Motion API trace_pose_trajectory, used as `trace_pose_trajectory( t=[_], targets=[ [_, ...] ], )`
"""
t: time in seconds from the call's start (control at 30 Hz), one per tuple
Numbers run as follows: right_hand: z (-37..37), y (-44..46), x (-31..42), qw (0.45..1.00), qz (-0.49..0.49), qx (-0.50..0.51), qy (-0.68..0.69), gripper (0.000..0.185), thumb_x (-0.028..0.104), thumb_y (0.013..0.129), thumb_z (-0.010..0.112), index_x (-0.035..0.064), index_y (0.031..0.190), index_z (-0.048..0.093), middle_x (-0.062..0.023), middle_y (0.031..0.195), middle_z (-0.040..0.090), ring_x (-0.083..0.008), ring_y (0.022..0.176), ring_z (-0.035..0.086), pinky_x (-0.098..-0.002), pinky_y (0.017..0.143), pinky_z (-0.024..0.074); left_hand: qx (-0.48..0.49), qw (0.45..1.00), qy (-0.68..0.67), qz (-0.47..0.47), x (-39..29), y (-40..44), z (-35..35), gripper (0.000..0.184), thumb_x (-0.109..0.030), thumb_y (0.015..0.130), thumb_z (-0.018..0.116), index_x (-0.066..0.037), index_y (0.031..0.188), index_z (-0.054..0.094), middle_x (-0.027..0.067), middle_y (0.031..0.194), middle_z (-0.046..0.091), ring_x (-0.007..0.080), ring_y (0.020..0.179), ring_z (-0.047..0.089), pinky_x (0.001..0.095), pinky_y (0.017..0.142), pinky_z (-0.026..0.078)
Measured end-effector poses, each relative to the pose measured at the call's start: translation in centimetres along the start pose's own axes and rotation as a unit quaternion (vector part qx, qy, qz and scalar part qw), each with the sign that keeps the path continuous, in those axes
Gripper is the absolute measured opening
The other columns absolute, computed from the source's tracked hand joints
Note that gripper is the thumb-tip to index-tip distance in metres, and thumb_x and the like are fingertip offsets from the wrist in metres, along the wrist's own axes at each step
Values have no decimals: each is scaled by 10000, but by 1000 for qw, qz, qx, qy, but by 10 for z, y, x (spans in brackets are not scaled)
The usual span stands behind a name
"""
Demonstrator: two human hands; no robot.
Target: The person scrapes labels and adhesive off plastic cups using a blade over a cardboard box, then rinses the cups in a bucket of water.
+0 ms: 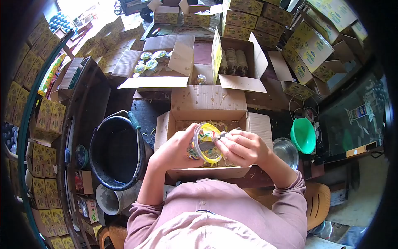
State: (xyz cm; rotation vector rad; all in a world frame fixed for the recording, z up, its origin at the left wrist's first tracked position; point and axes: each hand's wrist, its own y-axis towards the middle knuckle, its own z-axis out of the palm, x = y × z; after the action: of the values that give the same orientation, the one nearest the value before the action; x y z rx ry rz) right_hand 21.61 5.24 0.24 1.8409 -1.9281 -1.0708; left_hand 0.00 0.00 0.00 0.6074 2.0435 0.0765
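My left hand (181,147) is wrapped round a clear plastic cup (198,139) with a yellow printed label, tilted so its round rim faces up and right. Between the pinched fingers of my right hand (242,147) is a thin dark blade-like tool (224,134), laid against the cup; its exact kind is unclear. Both hands are above an opened cardboard box (207,98), whose flaps are folded out. Yellow scraps show inside it, partly hidden by my hands and the cup.
A black bucket (95,149) stands to the left. On the right are a green bowl (303,136) and a metal bowl (286,152). Behind, one open carton holds lidded cups (151,65), another holds stacked cups (231,62). Yellow cartons (265,25) are piled around.
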Motion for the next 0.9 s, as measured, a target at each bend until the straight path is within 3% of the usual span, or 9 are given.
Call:
trace_pose_trajectory(
  t=[0.07, 0.57, 0.9],
  targets=[
    [0, 0, 1, 1000, 12, -3, 2, 137, 72, 679, 638, 10, 801, 649, -42, 734, 601, -126, 669, 598, -269, 663, 528, 13, 999, -45, -8, 4, 2, 0, 602, -93, 571, 719, 9, 1080, 415, 192, 918, 583, 338, 845, 590, 344, 705, 465],
    [-14, 1, -3, 998, 60, 23, 26, 180, 54, 626, 647, 33, 805, 650, -26, 725, 582, -126, 645, 576, -261, 620, 526, -2, 999, -6, -38, -4, 2, -2, 615, -96, 567, 733, 7, 1079, 408, 172, 934, 599, 335, 872, 592, 335, 735, 471],
    [-21, 1, -5, 997, 65, 32, 23, 185, 49, 621, 640, 30, 805, 647, -27, 714, 576, -128, 630, 574, -261, 601, 522, -7, 1000, -2, -8, -4, 2, 0, 620, -98, 565, 729, 5, 1082, 403, 183, 914, 586, 359, 852, 580, 342, 721, 463]
  ],
)
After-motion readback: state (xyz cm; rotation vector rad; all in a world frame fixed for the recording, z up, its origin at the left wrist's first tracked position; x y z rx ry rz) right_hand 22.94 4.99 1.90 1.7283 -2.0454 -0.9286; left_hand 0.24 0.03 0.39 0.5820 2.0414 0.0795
